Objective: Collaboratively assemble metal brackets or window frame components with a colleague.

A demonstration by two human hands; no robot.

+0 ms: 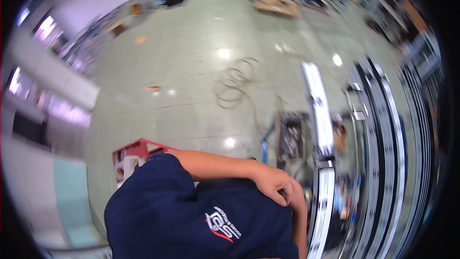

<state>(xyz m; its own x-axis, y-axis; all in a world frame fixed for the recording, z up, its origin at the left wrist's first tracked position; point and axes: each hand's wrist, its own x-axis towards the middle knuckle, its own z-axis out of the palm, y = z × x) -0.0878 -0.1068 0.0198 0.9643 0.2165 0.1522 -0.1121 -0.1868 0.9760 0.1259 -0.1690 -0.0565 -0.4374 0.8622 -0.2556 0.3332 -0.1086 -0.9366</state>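
Note:
My left forearm crosses in front of my dark blue shirt (191, 216) from left to right. At its end, my left hand (273, 183) lies against my right arm, its thumb pointing down and its fingers curled. What they close on, if anything, is hidden. My right forearm (300, 211) rises along the right side of my body to meet it. The right hand cannot be made out apart from the left one. Just right of the arms runs a long bright metal profile (325, 196), touched by neither hand as far as I can see.
More long metal profiles (383, 163) run along the right. A dark bin (291, 139) stands beside the nearest one. A red-framed stand (143, 145) is close on my left. Coiled hose (232, 86) lies on the pale green floor (182, 57). A wooden pallet (277, 6) sits farther off.

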